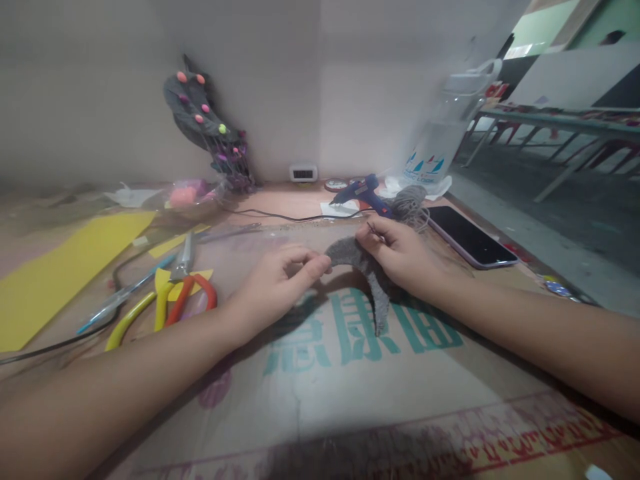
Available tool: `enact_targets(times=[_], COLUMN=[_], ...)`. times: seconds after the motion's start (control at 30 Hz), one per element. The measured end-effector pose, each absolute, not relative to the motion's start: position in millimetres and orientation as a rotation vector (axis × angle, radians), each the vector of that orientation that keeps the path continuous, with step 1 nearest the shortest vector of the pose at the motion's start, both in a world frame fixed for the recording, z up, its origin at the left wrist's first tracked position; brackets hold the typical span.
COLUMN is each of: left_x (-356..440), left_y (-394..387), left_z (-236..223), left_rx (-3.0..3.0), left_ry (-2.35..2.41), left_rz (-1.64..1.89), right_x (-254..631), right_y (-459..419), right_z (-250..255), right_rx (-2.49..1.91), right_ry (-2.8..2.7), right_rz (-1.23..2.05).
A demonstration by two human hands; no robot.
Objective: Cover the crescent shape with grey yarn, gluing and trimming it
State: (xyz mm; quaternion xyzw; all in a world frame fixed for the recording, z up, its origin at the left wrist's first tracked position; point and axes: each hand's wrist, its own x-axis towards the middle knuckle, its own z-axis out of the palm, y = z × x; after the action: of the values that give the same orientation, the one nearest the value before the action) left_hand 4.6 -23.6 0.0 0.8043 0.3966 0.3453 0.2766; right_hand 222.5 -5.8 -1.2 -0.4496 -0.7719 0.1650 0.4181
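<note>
A curved piece of grey felt (350, 255) is held between my two hands above the printed cardboard, with one narrow tail hanging down. My left hand (280, 287) pinches its left end between thumb and fingers. My right hand (403, 257) is closed on its upper right side. A thin dark strand shows at the right fingertips, too small to name. Just behind that hand lies a bundle of grey yarn (411, 205), beside a blue glue gun (367, 193).
Scissors with red and yellow handles (185, 293), a blue pen (130, 293) and yellow sheet (65, 273) lie left. A phone (473, 237) and clear bottle (435, 133) stand right. Behind are a small digital clock (303, 174) and a grey pinned shape (200, 113).
</note>
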Motion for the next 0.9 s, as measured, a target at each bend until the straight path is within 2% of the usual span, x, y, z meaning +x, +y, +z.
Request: enact_targets(times=[0.43,0.9], left_x=[4,7], left_y=[-19,-6], left_z=[0,-20], left_rx=[1.956,1.918], left_ry=[1.287,1.058], left_rz=[0.980,0.886], right_x=[221,221], right_y=[-2,5], right_z=[-1,-4], right_rx=[-1.130,-1.255], right_ry=[-1.927,-2.156], right_rz=[0.542,0.435])
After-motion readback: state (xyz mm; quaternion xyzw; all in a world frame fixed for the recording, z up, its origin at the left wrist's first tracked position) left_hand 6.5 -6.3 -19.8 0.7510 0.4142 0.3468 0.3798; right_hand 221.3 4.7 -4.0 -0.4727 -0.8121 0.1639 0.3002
